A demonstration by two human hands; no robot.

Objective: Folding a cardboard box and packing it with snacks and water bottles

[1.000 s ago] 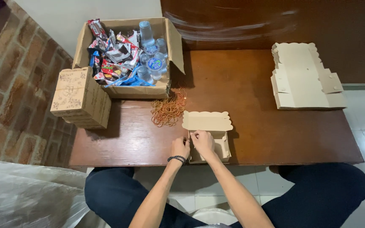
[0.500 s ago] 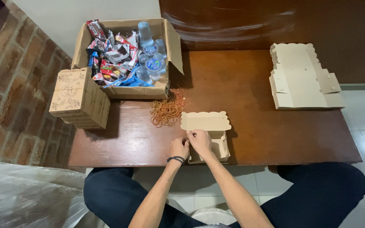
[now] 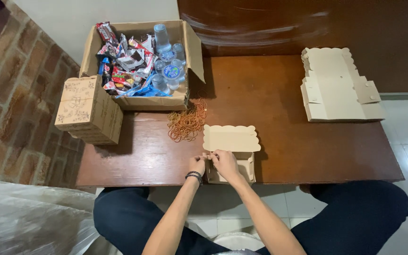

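1. A stack of printed kraft boxes is being kept at the left end of the wooden table.
2. Snack packets and sealed water cups are being held in an open cardboard carton at the back left.
3. A loose pile of rubber bands is being left just in front of the carton.
4. The left hand, wearing a dark wristband, is being pinched on the left side flap of the small kraft snack box.
5. The same corner is being gripped by the right hand, fingers closed on the cardboard; the box is being kept at the table's near edge, its scalloped lid standing open.
6. Flat unfolded box blanks are being stacked at the far right.
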